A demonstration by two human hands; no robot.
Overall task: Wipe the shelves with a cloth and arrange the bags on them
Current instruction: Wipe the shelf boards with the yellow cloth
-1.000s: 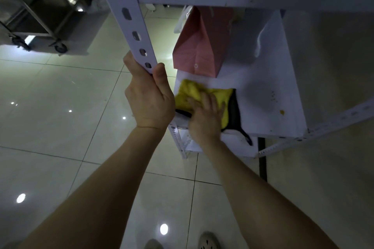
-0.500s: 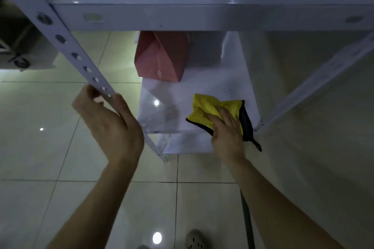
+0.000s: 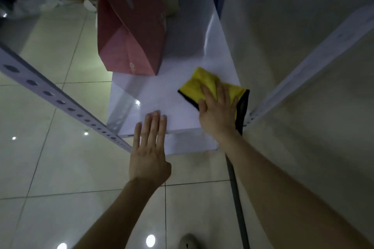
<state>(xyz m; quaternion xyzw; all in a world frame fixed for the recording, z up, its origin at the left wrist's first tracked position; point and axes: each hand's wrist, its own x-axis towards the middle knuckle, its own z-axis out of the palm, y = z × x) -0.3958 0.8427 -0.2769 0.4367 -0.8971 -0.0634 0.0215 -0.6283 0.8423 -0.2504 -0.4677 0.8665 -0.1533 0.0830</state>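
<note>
A low white shelf (image 3: 157,95) lies below me. My right hand (image 3: 219,111) presses flat, fingers straight, on a yellow cloth with a black edge (image 3: 199,85) at the shelf's front right corner. My left hand (image 3: 150,147) hovers with straight fingers over the shelf's front edge, holding nothing. A red paper bag (image 3: 129,32) stands toward the back of the same shelf, left of the cloth.
A perforated white upright (image 3: 58,101) slants across the left. Another upright (image 3: 315,58) runs along the right, by a pale wall. Glossy floor tiles (image 3: 50,168) surround the rack. White plastic and dark clutter (image 3: 30,2) lie on the floor at top left. My shoe (image 3: 188,241) shows at the bottom.
My left hand has let go of the perforated upright and moved right to the shelf's front edge. My right hand with the cloth stays at the front right corner. The view has dropped lower.
</note>
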